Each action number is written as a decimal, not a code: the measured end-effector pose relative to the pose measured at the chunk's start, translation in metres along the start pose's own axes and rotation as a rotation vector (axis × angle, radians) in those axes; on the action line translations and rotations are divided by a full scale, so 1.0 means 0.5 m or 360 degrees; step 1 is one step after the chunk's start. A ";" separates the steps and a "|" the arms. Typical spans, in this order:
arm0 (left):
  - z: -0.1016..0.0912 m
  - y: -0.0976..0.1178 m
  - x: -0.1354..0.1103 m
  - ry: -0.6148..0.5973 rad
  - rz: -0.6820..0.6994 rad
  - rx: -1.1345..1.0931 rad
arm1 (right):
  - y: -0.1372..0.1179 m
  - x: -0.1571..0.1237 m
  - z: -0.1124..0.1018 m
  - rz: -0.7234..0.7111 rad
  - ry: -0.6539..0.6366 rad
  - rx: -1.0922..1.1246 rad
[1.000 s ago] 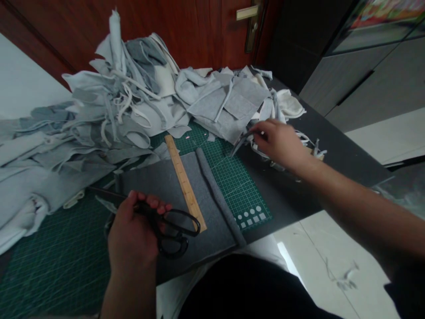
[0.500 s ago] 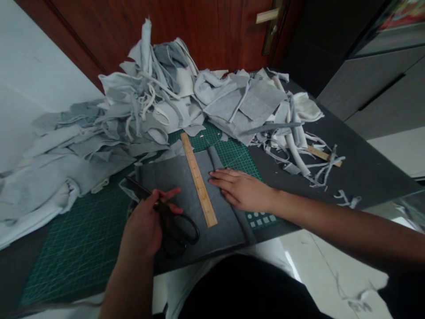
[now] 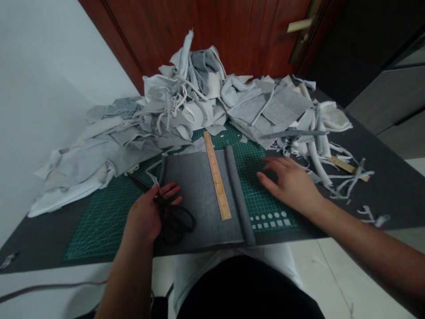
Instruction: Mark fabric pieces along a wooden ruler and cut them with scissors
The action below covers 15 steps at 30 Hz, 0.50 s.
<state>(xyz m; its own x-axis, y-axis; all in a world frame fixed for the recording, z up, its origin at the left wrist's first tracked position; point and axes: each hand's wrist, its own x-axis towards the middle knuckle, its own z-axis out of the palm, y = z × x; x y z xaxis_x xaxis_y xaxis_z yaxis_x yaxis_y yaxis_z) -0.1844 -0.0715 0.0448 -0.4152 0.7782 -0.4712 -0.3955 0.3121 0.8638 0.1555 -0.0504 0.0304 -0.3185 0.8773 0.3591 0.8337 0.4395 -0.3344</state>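
My left hand [image 3: 148, 217] is closed around a pair of black scissors [image 3: 177, 219], whose blades point away to the left and whose handle loops hang over the cloth. Beneath lies a dark grey piece of cloth [image 3: 195, 190], with its right side rolled into a long tube. A wooden ruler [image 3: 217, 177] rests lengthwise on this cloth, left of the roll. My right hand [image 3: 287, 181] is off the cloth, above the right part of the green cutting mat [image 3: 247, 164], fingers apart and holding nothing.
A large heap of grey and white fabric scraps [image 3: 186, 106] fills the back of the dark table [image 3: 392, 177]. Thin strips and a second wooden ruler [image 3: 348, 167] lie at the right. Behind stands a red-brown door [image 3: 232, 35]; a white wall [image 3: 49, 66] is on the left.
My right hand has lifted off the rolled side of the cloth and moved right, over the mat. The left hand still holds the scissors. The camera view has shifted left.
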 end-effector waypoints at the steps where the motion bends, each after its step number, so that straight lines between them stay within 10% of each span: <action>1: -0.001 -0.003 0.001 -0.0004 0.0017 -0.0001 | -0.029 0.000 0.005 -0.0069 0.0018 0.0116; 6: -0.002 -0.003 -0.001 -0.0036 0.0012 -0.0010 | -0.116 -0.004 0.046 -0.0479 -0.0512 0.0477; 15: -0.036 0.036 -0.039 0.0001 0.0158 -0.0001 | -0.108 -0.004 0.032 0.0106 -0.0465 0.0108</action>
<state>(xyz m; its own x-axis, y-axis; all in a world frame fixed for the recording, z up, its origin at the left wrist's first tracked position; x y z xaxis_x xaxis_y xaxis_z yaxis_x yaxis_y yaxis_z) -0.1982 -0.0911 0.0665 -0.4527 0.8050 -0.3835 -0.3529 0.2332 0.9061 0.1040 -0.0730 0.0339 -0.3886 0.9186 0.0716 0.8281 0.3822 -0.4100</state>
